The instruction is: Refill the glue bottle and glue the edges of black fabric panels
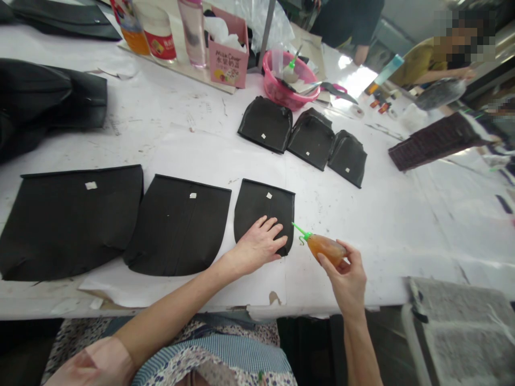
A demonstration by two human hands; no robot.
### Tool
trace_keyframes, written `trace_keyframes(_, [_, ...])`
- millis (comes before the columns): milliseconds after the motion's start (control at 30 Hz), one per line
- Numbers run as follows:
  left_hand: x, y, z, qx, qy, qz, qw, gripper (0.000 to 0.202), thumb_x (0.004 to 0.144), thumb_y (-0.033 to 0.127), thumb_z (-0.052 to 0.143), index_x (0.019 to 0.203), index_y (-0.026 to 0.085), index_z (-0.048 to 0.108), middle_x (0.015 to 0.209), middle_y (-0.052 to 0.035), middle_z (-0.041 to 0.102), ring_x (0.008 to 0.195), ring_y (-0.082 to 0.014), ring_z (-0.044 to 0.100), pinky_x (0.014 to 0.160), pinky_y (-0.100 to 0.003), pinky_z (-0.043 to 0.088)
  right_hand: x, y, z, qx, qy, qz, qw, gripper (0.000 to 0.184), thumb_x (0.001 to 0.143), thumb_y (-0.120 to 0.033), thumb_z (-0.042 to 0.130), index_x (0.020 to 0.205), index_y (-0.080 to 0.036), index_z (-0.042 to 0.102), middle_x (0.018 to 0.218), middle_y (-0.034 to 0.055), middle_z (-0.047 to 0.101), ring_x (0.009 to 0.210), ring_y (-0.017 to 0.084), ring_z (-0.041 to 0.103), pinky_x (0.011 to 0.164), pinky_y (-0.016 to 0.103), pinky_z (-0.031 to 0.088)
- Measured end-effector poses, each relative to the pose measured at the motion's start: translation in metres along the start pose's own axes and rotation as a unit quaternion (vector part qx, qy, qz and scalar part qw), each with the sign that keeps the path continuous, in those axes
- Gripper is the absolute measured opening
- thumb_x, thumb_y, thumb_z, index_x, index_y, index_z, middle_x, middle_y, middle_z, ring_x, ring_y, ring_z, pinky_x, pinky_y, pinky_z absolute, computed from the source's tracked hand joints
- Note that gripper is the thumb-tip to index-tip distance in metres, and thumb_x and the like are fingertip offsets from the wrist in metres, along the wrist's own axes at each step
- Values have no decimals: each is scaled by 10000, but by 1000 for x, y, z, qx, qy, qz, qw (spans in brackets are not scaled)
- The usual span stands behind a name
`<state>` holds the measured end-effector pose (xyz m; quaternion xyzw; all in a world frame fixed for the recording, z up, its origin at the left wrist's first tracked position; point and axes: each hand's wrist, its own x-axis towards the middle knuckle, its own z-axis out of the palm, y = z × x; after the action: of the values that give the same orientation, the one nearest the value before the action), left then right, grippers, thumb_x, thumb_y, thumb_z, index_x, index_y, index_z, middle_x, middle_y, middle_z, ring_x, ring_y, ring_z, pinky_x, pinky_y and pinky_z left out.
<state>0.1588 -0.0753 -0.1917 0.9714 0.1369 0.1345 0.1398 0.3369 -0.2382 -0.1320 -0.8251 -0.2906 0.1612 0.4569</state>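
Two bare hands work at a white-covered table (402,225), seen from above. The left hand (263,241) lies palm down with fingers loosely spread, pressing on a small black panel (251,206) near the table's near edge and hiding part of its lower half. The right hand (350,273) grips a squeeze bottle (325,250) of amber liquid between thumb and fingers, its green nozzle tip at the panel's right edge; whether it touches cannot be told. A pink box (227,69) towards the far edge reads "Milk Cover" above Chinese characters, with white tissue poking out; a jar (161,43) left of it has a red label too small to read. Two larger black panels (181,230) lie in a row to the left along the near edge, each, like the small one, bearing a pale patch. Farther in, three black pieces (267,126) overlap in a slanting row before a pink basket (287,99), with scissors (346,96) beside it. Black material (48,102) is heaped at left, a dark ridged bundle (438,140) lies at right, and two people (348,21) are beyond.
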Motion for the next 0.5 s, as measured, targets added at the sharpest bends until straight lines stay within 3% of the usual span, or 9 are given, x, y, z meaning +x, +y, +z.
trace_keyframes(267, [0,0,0,4,0,3,1000,492,831,473,760,1232,222,625,1368,-126,569,1338,-350,474,1132,-525,357,-14,-3,-11,11,-14,36,999,651,669,-460,873,1216,-246,592,1166,76,694,924,255,738,867,431,628])
trace_keyframes(500, [-1,0,-1,7,-4,2,1000,488,837,472,755,1236,225,621,1370,-124,569,1341,-346,472,1135,-525,359,-22,-4,-14,4,-7,43,999,663,658,-468,877,1217,-240,600,1148,78,690,861,246,739,788,405,641])
